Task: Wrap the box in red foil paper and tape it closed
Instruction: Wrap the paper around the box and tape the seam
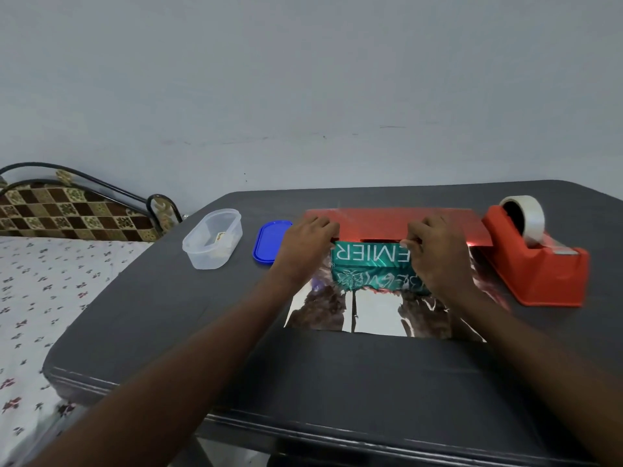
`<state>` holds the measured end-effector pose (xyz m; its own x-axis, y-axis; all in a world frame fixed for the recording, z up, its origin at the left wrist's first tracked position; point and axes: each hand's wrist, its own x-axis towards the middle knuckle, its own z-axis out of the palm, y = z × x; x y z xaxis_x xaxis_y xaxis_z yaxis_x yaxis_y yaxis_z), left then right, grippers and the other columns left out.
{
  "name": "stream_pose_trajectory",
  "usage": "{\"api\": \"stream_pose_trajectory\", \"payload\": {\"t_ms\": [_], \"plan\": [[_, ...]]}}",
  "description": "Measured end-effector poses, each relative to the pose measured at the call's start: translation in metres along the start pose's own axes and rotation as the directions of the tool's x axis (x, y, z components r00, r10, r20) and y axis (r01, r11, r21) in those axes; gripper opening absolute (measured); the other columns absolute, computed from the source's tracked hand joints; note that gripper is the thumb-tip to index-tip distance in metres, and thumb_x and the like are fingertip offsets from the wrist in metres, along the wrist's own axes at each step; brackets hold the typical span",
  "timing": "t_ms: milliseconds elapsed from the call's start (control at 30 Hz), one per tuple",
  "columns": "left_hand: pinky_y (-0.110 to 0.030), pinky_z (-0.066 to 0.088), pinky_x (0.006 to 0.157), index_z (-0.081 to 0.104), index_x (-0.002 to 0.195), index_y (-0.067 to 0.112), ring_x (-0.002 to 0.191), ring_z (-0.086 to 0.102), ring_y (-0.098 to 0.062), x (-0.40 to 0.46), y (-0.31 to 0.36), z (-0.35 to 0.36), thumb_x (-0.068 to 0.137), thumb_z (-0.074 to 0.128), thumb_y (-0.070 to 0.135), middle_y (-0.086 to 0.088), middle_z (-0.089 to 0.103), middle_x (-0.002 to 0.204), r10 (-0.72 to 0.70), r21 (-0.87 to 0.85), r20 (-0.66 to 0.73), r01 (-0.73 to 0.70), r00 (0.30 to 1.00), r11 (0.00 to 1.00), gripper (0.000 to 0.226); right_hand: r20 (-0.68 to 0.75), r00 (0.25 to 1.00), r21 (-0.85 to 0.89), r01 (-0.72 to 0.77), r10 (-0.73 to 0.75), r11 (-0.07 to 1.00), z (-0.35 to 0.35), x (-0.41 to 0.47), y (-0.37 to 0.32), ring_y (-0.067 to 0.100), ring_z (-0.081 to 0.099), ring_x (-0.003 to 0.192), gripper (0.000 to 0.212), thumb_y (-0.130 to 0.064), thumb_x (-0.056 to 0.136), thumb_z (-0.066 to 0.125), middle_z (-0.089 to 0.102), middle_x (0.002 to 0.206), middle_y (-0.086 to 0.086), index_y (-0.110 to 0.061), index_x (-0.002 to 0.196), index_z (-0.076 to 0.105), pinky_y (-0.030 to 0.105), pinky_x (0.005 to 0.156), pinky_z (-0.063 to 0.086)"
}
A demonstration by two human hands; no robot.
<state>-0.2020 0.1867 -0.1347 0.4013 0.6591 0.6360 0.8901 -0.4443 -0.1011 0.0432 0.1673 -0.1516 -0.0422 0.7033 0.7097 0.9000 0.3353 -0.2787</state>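
Dark grey worktop against plain pale wall; bed w/ floral sheet at left. Teal box, white lettering upside down to camera, lies on sheet of foil paper, roughly centre-right of worktop. Foil's silver mirror side faces up nearer the person; far edge is folded up and toward the box, red side showing.

Left hand on box's left end, fingers curled together over the folded red edge, pinching it at box top. Right hand at box's right end, fingers closed on the same edge, thumb side pressing onto box top. Both forearms reach in from bottom of view.

Red tape dispenser w/ clear tape roll stands just right of foil, touching or nearly touching its far right corner; can't tell which. Clear plastic tub and blue lid sit left of foil, apart from each other.
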Motion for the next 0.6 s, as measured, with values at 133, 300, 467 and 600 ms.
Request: {"api": "stream_pose_trajectory", "payload": {"t_ms": [133,300,467,600], "plan": [[-0.029,0.041,0.045,0.065,0.07,0.015,0.061,0.053,-0.02,-0.003,0.006,-0.003,0.066,0.084,0.007,0.001,0.059,0.066,0.033,0.043,-0.063,-0.03,0.997,0.999,0.021,-0.009,1.0,-0.006,0.028,-0.028,1.0,-0.002,-0.001,0.001,0.02,0.043,0.074,0.038,-0.015,0.082,0.081,0.046,0.073,-0.005,-0.022,0.072,0.044,0.03,0.07,0.03],[-0.03,0.041,0.044,0.062,0.067,0.015,0.059,0.048,-0.018,-0.005,0.005,-0.001,0.066,0.083,0.004,0.002,0.056,0.063,0.031,0.056,-0.072,-0.027,0.997,0.998,0.024,-0.011,0.999,-0.026,0.043,-0.044,0.999,-0.001,-0.001,0.003,0.02,0.046,0.075,0.025,-0.017,0.082,0.08,0.051,0.075,-0.002,-0.014,0.075,0.056,0.031,0.07,0.032],[-0.028,0.032,0.053,0.064,0.071,0.015,0.061,0.046,-0.018,-0.012,0.001,0.007,0.061,0.083,0.002,0.001,0.056,0.067,0.107,0.132,-0.089,-0.095,0.99,0.987,0.026,-0.013,0.998,-0.027,0.053,-0.053,0.998,-0.001,0.0,0.002,0.02,0.046,0.076,0.027,-0.017,0.082,0.08,0.054,0.076,-0.001,-0.016,0.075,0.054,0.032,0.073,0.032],[-0.032,0.042,0.062,0.073,0.093,0.012,0.071,0.056,-0.021,-0.018,-0.012,0.019,0.071,0.08,0.007,-0.001,0.064,0.079,0.212,0.177,-0.124,-0.188,0.969,0.966,0.024,-0.001,1.0,-0.043,0.031,-0.031,0.999,-0.001,0.0,0.002,0.021,0.045,0.075,0.031,-0.016,0.081,0.081,0.053,0.074,0.0,-0.017,0.073,0.051,0.032,0.071,0.032]]}}
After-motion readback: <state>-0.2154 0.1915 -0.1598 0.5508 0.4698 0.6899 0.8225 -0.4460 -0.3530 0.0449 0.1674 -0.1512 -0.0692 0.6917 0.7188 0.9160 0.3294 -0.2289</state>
